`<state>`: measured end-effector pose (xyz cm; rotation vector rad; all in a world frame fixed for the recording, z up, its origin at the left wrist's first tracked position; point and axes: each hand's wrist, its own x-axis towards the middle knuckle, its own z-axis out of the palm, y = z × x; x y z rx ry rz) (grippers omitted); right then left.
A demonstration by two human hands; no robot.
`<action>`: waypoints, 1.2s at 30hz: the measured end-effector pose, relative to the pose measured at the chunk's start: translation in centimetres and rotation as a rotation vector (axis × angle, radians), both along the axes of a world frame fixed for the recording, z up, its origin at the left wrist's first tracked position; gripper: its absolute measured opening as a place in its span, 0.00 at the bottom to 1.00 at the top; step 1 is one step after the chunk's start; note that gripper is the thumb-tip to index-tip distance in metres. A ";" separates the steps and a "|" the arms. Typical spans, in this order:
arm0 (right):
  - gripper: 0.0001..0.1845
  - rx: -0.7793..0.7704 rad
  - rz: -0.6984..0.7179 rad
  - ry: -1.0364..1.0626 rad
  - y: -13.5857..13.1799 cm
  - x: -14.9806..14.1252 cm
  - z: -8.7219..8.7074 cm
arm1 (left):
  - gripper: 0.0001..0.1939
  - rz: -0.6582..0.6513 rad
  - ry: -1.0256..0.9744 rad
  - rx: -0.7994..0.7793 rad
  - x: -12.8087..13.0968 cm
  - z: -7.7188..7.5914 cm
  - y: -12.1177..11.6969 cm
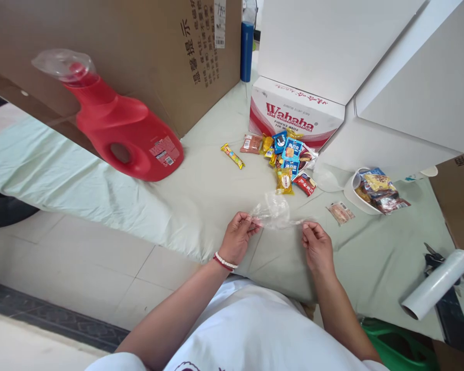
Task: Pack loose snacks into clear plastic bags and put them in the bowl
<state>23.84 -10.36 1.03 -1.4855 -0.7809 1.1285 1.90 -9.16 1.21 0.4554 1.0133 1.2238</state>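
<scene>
A thin, clear plastic cover (275,210) is stretched between my two hands above the table's front part, its near edge drawn into a narrow band. My left hand (239,234) pinches one end of that edge between thumb and fingers. The opposite end is pinched by my right hand (316,245). Just beyond the cover lies a pile of wrapped snacks (290,159), with a red packet (304,184) and a yellow packet (284,181) nearest. A flat pinkish packet (341,212) lies to the right, close to my right hand.
A red jug (131,134) with clear plastic over its top stands left, before a large cardboard box (139,46). Behind the snacks is a Wahaba carton (294,113). Right are a white bowl (351,196) of packets and a plastic film roll (436,286). A yellow-green stick packet (232,156) lies apart.
</scene>
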 end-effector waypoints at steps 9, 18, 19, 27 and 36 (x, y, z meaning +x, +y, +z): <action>0.19 0.253 0.330 -0.673 1.0 -0.2 2.7 | 0.17 -0.060 0.023 0.102 0.9 0.7 -0.9; 0.13 0.127 0.921 -0.612 -2.8 0.6 4.4 | 0.14 0.187 -0.162 -0.074 -0.4 -0.3 2.1; 0.14 0.093 0.909 -0.533 -3.1 1.0 4.9 | 0.14 0.177 -0.180 -0.079 -0.1 -0.2 2.1; 0.22 0.092 0.424 -0.468 1.1 -1.7 2.9 | 0.17 0.017 -0.202 0.005 3.5 2.2 0.9; 0.17 0.061 0.125 -0.031 1.2 -2.1 2.0 | 0.11 0.348 0.240 -0.109 2.0 -1.1 4.2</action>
